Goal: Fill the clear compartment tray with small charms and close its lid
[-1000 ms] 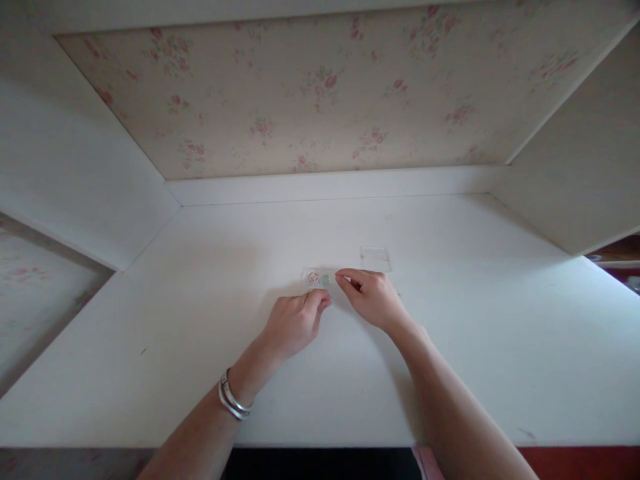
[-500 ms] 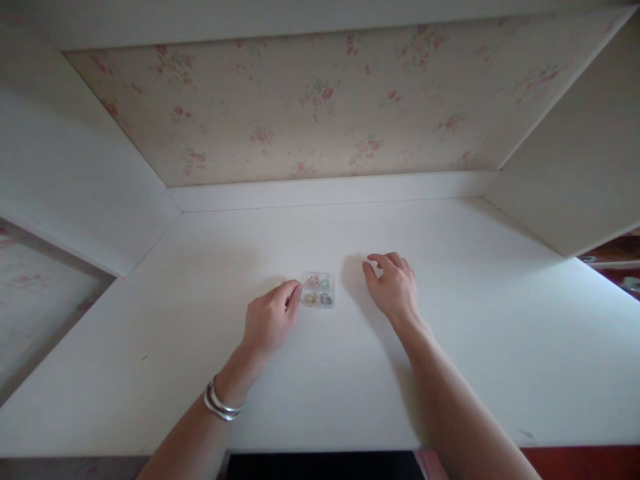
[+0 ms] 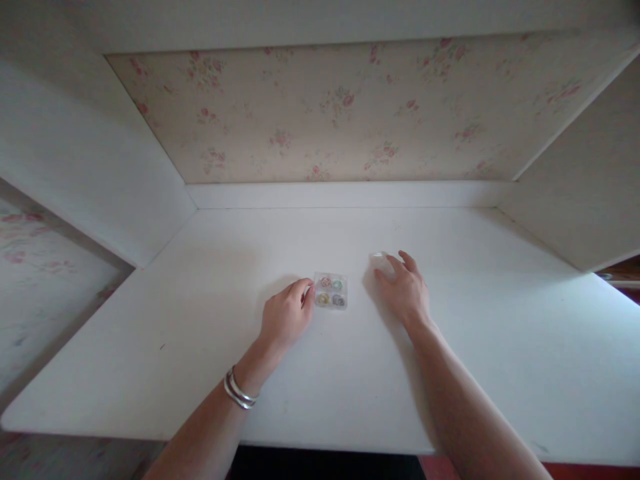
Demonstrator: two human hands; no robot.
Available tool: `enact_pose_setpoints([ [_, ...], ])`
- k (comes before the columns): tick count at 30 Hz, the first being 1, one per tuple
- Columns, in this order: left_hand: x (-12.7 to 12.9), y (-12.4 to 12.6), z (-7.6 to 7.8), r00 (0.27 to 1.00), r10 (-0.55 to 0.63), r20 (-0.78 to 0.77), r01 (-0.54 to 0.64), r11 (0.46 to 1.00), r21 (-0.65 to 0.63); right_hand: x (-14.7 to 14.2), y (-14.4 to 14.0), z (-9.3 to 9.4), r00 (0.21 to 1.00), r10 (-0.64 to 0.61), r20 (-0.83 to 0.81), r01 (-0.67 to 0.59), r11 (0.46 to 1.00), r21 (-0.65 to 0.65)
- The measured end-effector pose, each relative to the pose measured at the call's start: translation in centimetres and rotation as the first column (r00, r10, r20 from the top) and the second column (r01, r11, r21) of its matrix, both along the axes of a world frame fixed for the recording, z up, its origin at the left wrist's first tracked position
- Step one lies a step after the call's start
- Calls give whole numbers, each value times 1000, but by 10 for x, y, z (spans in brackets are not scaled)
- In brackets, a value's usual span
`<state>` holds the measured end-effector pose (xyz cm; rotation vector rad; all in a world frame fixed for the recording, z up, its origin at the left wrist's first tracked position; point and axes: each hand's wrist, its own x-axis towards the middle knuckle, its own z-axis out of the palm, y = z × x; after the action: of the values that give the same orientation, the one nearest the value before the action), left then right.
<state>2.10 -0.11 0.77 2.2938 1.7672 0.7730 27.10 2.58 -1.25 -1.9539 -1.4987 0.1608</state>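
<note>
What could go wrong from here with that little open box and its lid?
The small clear box lies uncovered with four coloured pieces showing; a nudge from the left hand at its edge might spill them. The clear lid under the right hand fingertips is barely visible against the white desk, so easy to misplace.

Counter [image 3: 320, 373]: white painted surface, matt, smooth, w/ a few small dark specks. Side panels [image 3: 95, 173]: same white matt paint. Back wall [image 3: 350, 113]: paper-like covering, cream w/ faded pink flower print, dull, slightly grainy. Small box [image 3: 331, 291]: clear plastic, glossy, 4 compartments w/ coloured bits inside; their material too small to tell. Lid [image 3: 383, 261] under the right hand [image 3: 406, 293]: clear plastic, thin, faint shine. Bracelets [image 3: 239, 391] on the left wrist: silver-coloured metal, polished, bright highlights. Left hand [image 3: 287, 313] fingers [image 3: 306, 291] touch the box's plastic edge.
</note>
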Motion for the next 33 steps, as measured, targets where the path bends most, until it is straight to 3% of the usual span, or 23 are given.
enact_pose_setpoints([
  [2,-2,2,1,997,4,75,-5,1000,9,-3,0,3,980,8,-196,7,997,74],
  [4,-4,3,2,986,-12,164,10,1000,11,-9,-2,10,878,75,-472,-16,992,128],
  [5,-4,4,3,977,-25,211,25,1000,7,-13,-4,15,775,136,-617,-55,987,148],
  [7,-4,4,4,951,-55,304,63,998,-15,-22,-10,26,478,232,-847,-150,972,181],
  [9,-3,3,6,918,-93,385,120,992,-48,-28,-15,35,215,257,-942,-248,948,202],
  [11,-2,3,7,885,-141,444,195,978,-77,-31,-20,41,87,243,-966,-339,919,201],
  [16,-1,0,7,854,-220,472,288,955,-75,-36,-25,44,-30,154,-988,-493,857,148],
  [26,6,-1,4,840,-224,494,303,949,-83,-64,-32,45,-86,135,-987,-561,812,159],
  [33,3,2,-3,854,-200,479,276,957,-91,-69,-34,43,-115,100,-988,-470,871,143],
])
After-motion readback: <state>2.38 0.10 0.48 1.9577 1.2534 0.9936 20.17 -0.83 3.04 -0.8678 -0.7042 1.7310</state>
